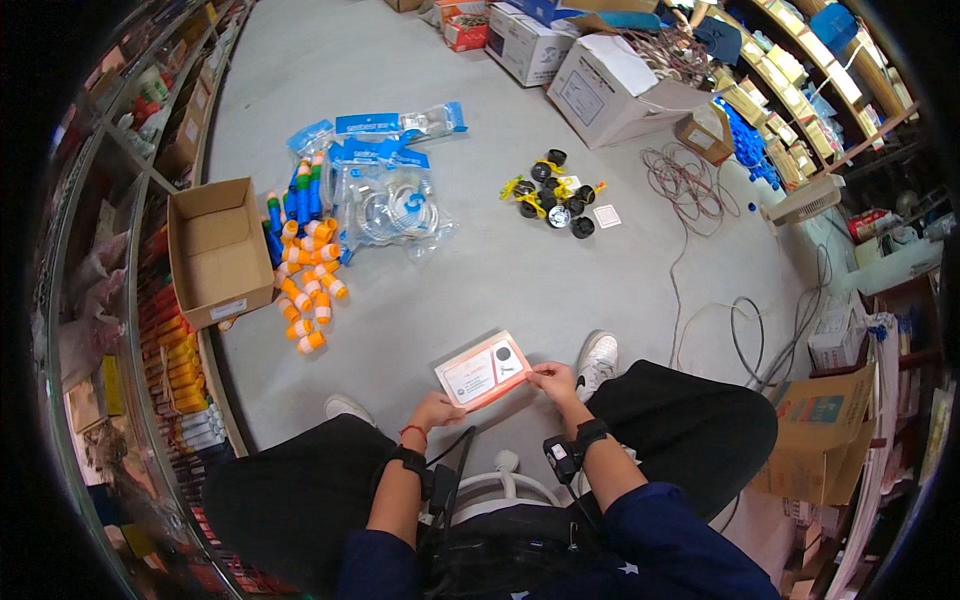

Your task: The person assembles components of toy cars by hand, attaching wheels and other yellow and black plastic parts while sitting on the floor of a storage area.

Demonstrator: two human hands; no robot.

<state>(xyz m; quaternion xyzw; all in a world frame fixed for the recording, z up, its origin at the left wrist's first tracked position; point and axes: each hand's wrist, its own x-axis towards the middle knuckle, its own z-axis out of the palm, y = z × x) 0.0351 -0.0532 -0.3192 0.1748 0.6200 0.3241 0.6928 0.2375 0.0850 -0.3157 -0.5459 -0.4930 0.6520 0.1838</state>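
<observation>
Between my hands is a flat orange-and-white box (480, 373) with a dark round picture on its upper face. The fingers of my left hand (437, 410) are closed on its lower left corner. My right hand (553, 381) pinches its right edge. Beyond it, on the grey floor, several black round pieces (558, 216) with yellow parts lie in a loose cluster. A small white card (607, 216) rests beside them. To the left are several orange-and-white cylindrical pieces (322, 307), with blue-and-orange ones (303, 190) behind them.
An open cardboard box (222, 285) stands at the left by the shelving (150, 170). Clear bags with coiled hoses (398, 215) lie near it. Tangled cord (690, 190) spreads at the right, below a white carton (610, 95). Another carton (815, 435) sits by my right knee.
</observation>
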